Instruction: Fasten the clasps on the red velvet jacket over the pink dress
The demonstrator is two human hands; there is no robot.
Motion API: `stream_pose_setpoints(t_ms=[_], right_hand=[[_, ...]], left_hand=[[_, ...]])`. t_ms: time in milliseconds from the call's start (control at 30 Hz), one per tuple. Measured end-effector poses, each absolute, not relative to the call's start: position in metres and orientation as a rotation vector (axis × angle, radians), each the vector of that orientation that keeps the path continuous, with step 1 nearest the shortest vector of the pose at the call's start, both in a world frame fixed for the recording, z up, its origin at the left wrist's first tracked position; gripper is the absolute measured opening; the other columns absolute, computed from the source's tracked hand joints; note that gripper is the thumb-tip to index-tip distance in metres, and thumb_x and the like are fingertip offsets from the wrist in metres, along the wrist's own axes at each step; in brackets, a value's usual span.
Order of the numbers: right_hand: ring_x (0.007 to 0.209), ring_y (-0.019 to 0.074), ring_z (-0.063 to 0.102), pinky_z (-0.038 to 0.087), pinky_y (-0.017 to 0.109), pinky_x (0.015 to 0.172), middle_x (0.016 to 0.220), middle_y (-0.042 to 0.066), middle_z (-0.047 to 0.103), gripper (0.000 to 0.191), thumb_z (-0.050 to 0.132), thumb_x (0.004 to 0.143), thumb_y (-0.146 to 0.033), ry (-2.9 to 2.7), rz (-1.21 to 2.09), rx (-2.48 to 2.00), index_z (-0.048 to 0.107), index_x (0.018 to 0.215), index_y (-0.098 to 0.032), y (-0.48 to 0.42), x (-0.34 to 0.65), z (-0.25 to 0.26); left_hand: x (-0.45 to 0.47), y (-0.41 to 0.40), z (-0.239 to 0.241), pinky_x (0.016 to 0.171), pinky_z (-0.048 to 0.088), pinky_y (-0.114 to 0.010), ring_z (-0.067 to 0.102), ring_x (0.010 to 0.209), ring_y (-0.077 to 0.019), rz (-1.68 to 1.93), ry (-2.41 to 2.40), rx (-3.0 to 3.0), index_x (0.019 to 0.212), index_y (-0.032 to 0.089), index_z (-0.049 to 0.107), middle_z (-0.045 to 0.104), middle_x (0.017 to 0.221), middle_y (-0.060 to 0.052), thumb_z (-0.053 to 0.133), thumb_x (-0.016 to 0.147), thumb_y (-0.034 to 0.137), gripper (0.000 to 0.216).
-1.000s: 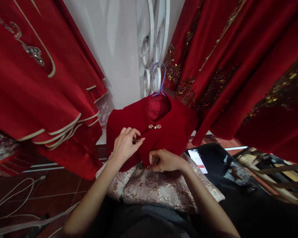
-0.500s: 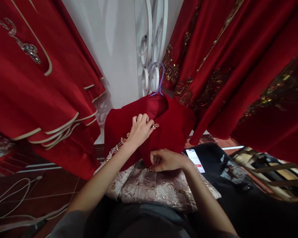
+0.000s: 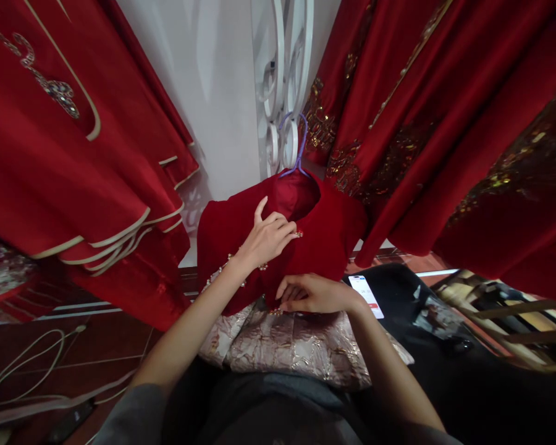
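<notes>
A dark red velvety garment [image 3: 328, 247] hangs in front of me on a purple hanger [image 3: 301, 148], its neckline open on a smooth red lining. My left hand [image 3: 269, 240] lies on the upper front, fingertips gathered at the front edge beside a small jewelled ornament [image 3: 299, 234], with one digit raised. Lower down, my right hand [image 3: 312, 293] has curled fingers closed at the bottom of the garment, where a beaded piece [image 3: 276, 311] shows under the fingertips. A beaded trim [image 3: 222, 270] runs on the left side, partly behind my left forearm.
A shiny pinkish cushion or folded cloth [image 3: 296, 346] lies across my lap. At right, a lit phone [image 3: 366, 296] and a clear plastic bag [image 3: 438, 318] rest on a black surface. Red garments [image 3: 97, 154] hang on both sides, with a white scrolled metal frame [image 3: 273, 93] between. Cables [image 3: 23, 358] lie on the tiled floor.
My left hand has shifted slightly right and one digit has lifted off the cloth. The neckline has opened a little wider. My right hand has moved slightly up and left, fingers bunched closer.
</notes>
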State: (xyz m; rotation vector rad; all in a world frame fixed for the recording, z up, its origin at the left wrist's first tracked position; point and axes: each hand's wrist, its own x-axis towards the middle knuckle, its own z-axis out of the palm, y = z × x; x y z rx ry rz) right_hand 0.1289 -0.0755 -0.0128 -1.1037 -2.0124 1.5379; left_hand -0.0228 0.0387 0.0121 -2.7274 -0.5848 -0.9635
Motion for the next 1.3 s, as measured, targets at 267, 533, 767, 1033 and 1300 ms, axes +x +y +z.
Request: stream_pose_setpoints(t_ms=[267, 533, 767, 1033, 1300], right_hand=[[0.087, 0.0172, 0.069, 0.056, 0.033, 0.081, 0.092, 0.007, 0.072, 0.026, 0.067, 0.084, -0.032, -2.039, 1.529, -1.144, 0.059, 0.103, -0.015, -0.078, 0.132, -0.014], [0.129, 0.0218, 0.048, 0.053, 0.039, 0.098, 0.148, 0.013, 0.035, 0.067, 0.057, 0.088, -0.048, -1.432, 1.055, -1.003, 0.026, 0.144, -0.027, -0.05, 0.117, 0.027], [0.144, 0.0369, 0.02, 0.028, 0.057, 0.114, 0.149, 0.023, 0.025, 0.089, 0.058, 0.081, -0.054, -1.275, 0.459, -1.528, 0.015, 0.148, -0.014, -0.019, 0.129, 0.022], [0.127, 0.0427, 0.039, 0.03, 0.062, 0.107, 0.123, 0.025, 0.046, 0.072, 0.061, 0.075, -0.045, -1.456, 0.078, -1.669, 0.036, 0.131, -0.008, -0.027, 0.175, 0.011], [0.113, 0.0399, 0.048, 0.037, 0.059, 0.099, 0.111, 0.022, 0.052, 0.055, 0.06, 0.077, -0.047, -1.406, -0.101, -1.709, 0.045, 0.116, -0.011, -0.018, 0.202, 0.03]], left_hand=[[-0.017, 0.039, 0.015, 0.117, 0.016, -0.056, 0.062, 0.067, -0.0144, -0.948, -0.662, -2.669, 0.092, 0.018, 0.061, 0.064, 0.068, 0.003, 0.041, 0.098, 0.037, 0.028], [-0.037, 0.025, 0.003, 0.112, 0.018, -0.051, 0.067, 0.089, -0.02, -1.061, -1.09, -2.454, 0.13, 0.014, 0.045, 0.069, 0.096, -0.008, 0.039, 0.091, 0.013, 0.039], [-0.067, 0.031, 0.015, 0.102, 0.025, -0.053, 0.059, 0.1, -0.0275, -1.028, -1.318, -2.26, 0.13, 0.019, 0.05, 0.066, 0.105, -0.012, 0.038, 0.084, 0.006, 0.05], [-0.082, 0.039, 0.015, 0.104, 0.021, -0.066, 0.043, 0.125, -0.0381, -1.07, -1.4, -2.146, 0.14, 0.026, 0.044, 0.047, 0.137, -0.017, 0.051, 0.086, 0.019, 0.055], [-0.096, 0.054, 0.005, 0.105, 0.038, -0.058, 0.021, 0.143, -0.0422, -1.244, -1.392, -2.179, 0.138, 0.026, 0.047, 0.009, 0.159, -0.01, 0.053, 0.082, 0.013, 0.058]])
